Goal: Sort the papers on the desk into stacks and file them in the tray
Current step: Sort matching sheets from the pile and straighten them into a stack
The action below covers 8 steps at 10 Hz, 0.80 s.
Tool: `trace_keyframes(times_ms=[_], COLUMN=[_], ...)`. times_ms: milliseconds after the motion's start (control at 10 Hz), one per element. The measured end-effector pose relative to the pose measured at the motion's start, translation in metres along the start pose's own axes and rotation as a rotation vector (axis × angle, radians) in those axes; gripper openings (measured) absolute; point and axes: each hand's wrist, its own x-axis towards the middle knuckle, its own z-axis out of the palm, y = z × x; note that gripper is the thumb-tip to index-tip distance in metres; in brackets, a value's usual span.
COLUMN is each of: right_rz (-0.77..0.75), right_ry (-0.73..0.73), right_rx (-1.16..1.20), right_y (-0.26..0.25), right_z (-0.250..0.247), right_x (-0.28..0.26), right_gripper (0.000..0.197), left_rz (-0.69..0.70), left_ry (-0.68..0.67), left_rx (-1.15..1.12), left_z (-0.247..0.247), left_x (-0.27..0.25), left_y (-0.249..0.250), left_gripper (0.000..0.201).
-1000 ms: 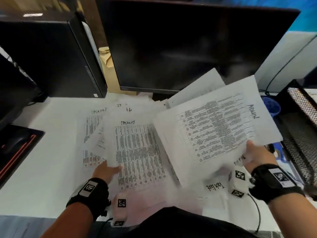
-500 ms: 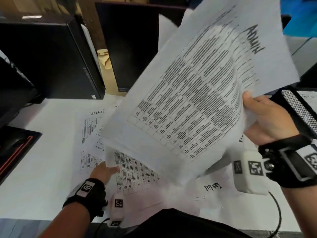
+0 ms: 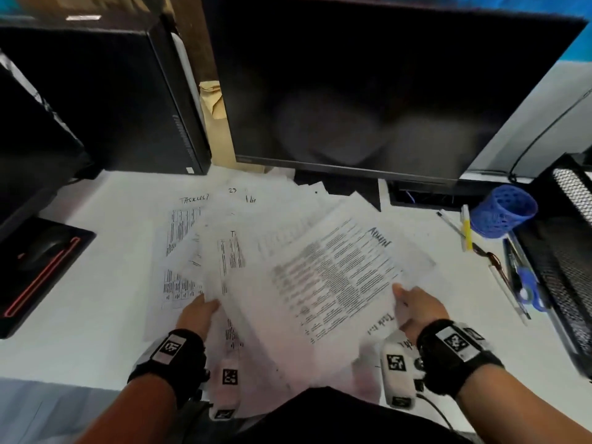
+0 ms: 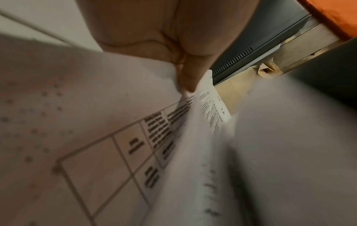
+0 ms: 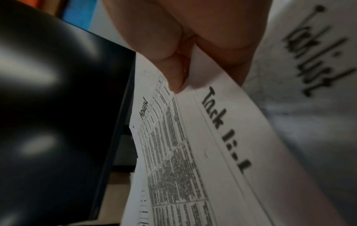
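Printed sheets lie spread over the white desk (image 3: 96, 315), some hand-marked "Tasklist" (image 3: 193, 200). My right hand (image 3: 413, 304) pinches a bundle of sheets topped by one marked "Admin" (image 3: 333, 277), low over the pile; the right wrist view shows the thumb (image 5: 173, 79) on the Admin sheet (image 5: 170, 152) with a "Task list" sheet (image 5: 226, 126) beneath it. My left hand (image 3: 200, 310) pinches the near edge of a table-printed sheet (image 4: 119, 152) at the pile's left side, thumb (image 4: 189, 79) on top. The black mesh tray (image 3: 563, 251) stands at the right edge.
A dark monitor (image 3: 368, 91) stands behind the papers, with a black computer tower (image 3: 105, 91) to its left and a brown envelope (image 3: 214, 123) between them. A blue mesh pen cup (image 3: 503, 209), pens and scissors lie by the tray. A mouse on its pad (image 3: 41, 251) sits far left.
The right hand, which had lifted the Admin bundle high toward the camera, has brought it back down over the pile. The left hand has stayed at the pile's left edge.
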Motion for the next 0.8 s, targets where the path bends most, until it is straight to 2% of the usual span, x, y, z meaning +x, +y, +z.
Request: trace_keyframes(times_ms=[100, 200, 300, 400, 500, 600, 700, 800], right_rz=[0.015, -0.020, -0.017, 0.054, 0.085, 0.073, 0.058, 0.035], right_ry=[-0.052, -0.025, -0.028, -0.117, -0.184, -0.245, -0.234, -0.213], right_rx=[-0.131, -0.091, -0.001, 0.209, 0.407, 0.473, 0.451, 0.425], right_y=[0.006, 0.008, 0.013, 0.021, 0.019, 0.019, 0.018, 0.016], right_z=[0.008, 0.010, 0.010, 0.005, 0.001, -0.002, -0.004, -0.003], right_x=[-0.003, -0.002, 0.004, 0.008, 0.003, 0.003, 0.005, 0.004], right_gripper=[0.029, 0.023, 0.026, 0.024, 0.028, 0.030, 0.027, 0.022], left_rz=[-0.029, 0.223, 0.393, 0.284, 0.127, 0.103, 0.022, 0.055], left_ry=[0.057, 0.211, 0.409, 0.218, 0.124, 0.023, -0.034, -0.077], left_rx=[-0.051, 0.140, 0.088, 0.029, -0.023, 0.036, 0.124, 0.208], left_z=[-0.002, -0.004, -0.005, 0.003, 0.009, 0.013, 0.014, 0.016], left_x=[-0.003, -0.001, 0.000, -0.003, 0.006, 0.008, 0.001, 0.006], left_y=[0.007, 0.011, 0.018, 0.031, 0.035, 0.042, 0.056, 0.057], left_gripper=[0.051, 0.055, 0.061, 0.048, 0.050, 0.052, 0.055, 0.048])
